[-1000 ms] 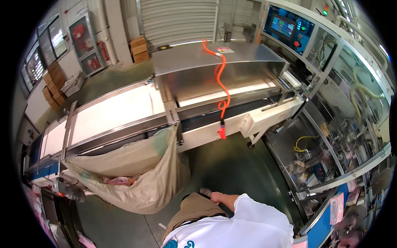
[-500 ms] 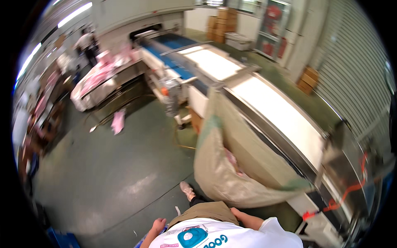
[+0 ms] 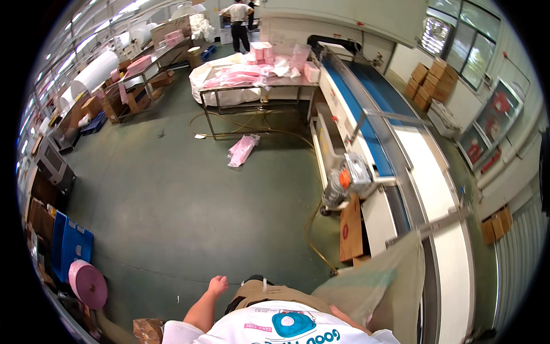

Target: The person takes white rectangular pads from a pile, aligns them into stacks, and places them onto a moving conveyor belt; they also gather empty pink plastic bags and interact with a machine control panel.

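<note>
My left hand (image 3: 217,285) hangs out in front of my left hip, its fingers curled in with nothing seen in them. My right hand (image 3: 339,313) is low beside my right hip; my shirt partly covers that arm and the fingers are hard to make out. Close to it hangs a large beige woven sack (image 3: 366,286) with a green stripe, along the side of the conveyor (image 3: 450,258). Whether my right hand touches the sack I cannot tell.
A metal table (image 3: 263,86) holds pink packages, with a pink bag (image 3: 243,150) on the floor before it. Hose (image 3: 312,226) crosses the floor near a brown carton (image 3: 349,229). At left are a blue crate (image 3: 74,246) and a pink roll (image 3: 87,284). A person (image 3: 238,23) stands far off.
My view has swung left and I have moved, so the conveyor and sack now lie further right. The blue crate and pink roll show at left. Both hands stay near my hips.
</note>
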Available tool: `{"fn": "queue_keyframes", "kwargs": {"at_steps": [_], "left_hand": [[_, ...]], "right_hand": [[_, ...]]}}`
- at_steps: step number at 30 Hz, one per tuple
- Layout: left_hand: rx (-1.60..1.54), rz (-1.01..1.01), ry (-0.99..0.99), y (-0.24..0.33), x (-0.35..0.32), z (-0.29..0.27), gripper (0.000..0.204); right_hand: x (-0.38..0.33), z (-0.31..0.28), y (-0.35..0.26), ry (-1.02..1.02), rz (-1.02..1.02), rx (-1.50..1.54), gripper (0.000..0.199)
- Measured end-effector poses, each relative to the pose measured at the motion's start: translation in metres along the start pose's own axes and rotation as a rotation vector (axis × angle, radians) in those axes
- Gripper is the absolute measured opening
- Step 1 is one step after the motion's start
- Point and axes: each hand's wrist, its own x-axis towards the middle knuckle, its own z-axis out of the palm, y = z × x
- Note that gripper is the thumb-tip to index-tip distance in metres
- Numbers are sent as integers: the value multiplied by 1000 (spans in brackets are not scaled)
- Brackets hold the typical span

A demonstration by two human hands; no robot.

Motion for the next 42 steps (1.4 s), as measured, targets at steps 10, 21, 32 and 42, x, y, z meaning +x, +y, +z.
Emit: {"fn": "queue_keyframes", "kwargs": {"at_steps": [10, 21, 32, 42], "left_hand": [[430, -325, -8, -52, 125, -109, 48], [140, 198, 140, 359, 461, -210, 41], [467, 225, 28, 613, 623, -251, 44], [378, 426, 20, 856, 713, -317, 70]], "right_hand": [[166, 2, -294, 95, 4, -156, 25], [220, 48, -666, 56, -380, -175, 29], [397, -111, -922, 205, -191, -310, 24], [459, -70, -1241, 55, -650, -304, 42]]}}
